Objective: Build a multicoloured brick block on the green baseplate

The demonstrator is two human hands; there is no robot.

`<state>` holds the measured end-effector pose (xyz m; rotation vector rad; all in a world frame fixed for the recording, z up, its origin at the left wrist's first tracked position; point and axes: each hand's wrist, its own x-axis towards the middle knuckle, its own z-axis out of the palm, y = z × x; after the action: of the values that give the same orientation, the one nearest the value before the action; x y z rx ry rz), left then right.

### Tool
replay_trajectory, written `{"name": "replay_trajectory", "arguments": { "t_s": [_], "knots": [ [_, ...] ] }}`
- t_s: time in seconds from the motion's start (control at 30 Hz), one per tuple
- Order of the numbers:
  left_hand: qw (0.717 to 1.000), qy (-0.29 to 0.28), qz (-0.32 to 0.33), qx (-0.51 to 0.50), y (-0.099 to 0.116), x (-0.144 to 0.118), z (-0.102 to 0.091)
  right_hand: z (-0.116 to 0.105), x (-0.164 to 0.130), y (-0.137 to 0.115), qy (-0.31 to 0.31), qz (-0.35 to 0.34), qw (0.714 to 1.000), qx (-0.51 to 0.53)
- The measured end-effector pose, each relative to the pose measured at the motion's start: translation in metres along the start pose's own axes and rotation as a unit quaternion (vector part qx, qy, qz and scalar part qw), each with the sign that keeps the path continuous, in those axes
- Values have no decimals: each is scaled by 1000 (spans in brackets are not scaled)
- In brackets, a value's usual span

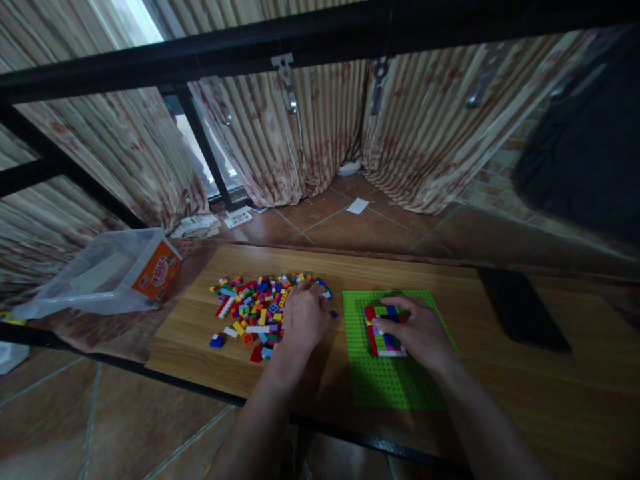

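Note:
My left hand [306, 317] reaches into the right side of a loose pile of colourful toy building bricks [255, 307]. Its fingers point down and away from me, and their tips are hidden, so I cannot tell whether they grip a brick. My right hand [417, 330] is on a low brick build [383, 343] with red, blue, green, purple and white pieces. Thumb and fingers span the build's top, holding it and covering its right part. Beneath it lies a green studded baseplate [385, 387].
A black flat device, perhaps a phone or tablet [523, 310], lies on the wooden tabletop [185, 340] at the right. Left of it all stands a clear plastic box [103, 273] with an orange label. A single dark brick [334, 314] sits between pile and baseplate. Curtains [320, 133] hang behind.

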<state>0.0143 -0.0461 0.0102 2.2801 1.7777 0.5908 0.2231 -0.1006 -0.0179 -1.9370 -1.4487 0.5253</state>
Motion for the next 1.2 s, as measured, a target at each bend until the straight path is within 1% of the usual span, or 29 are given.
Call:
{"name": "replay_trajectory", "arguments": {
  "t_s": [0.13,0.23,0.3,0.37,0.43,0.5,0.57,0.63,0.7,0.77,0.83,1.0,1.2],
  "knots": [
    [999,-1,7,35,2,1,1,-2,-4,-5,4,8,1000,20],
    [1000,9,9,29,1,3,0,-9,-6,-6,-1,16,997,75],
    [1000,27,11,-1,0,3,-1,-15,-7,-5,-8,50,987,150],
    [997,37,15,-58,2,2,-2,-20,-6,-3,7,105,968,227],
    [991,18,21,-127,6,-1,-3,-22,-5,-1,38,144,951,273],
    [982,-27,24,-188,11,-6,-4,-22,-4,-2,58,149,945,286],
    [970,-66,24,-234,17,-11,-3,-21,-3,-3,61,136,947,286],
    [956,-92,28,-279,22,-16,-1,-18,-4,-4,58,120,950,282],
    [942,-109,30,-317,27,-20,1,-16,-4,-4,60,109,954,272],
    [935,-116,26,-334,31,-23,5,-15,-4,-3,63,104,957,262],
    [937,-113,24,-328,35,-26,9,-15,-3,-1,63,101,959,255],
    [958,-86,46,-271,44,-33,17,-15,-3,-1,68,88,965,238],
    [980,-34,58,-188,55,-42,23,-15,-2,-1,65,75,968,231]
  ]
}}
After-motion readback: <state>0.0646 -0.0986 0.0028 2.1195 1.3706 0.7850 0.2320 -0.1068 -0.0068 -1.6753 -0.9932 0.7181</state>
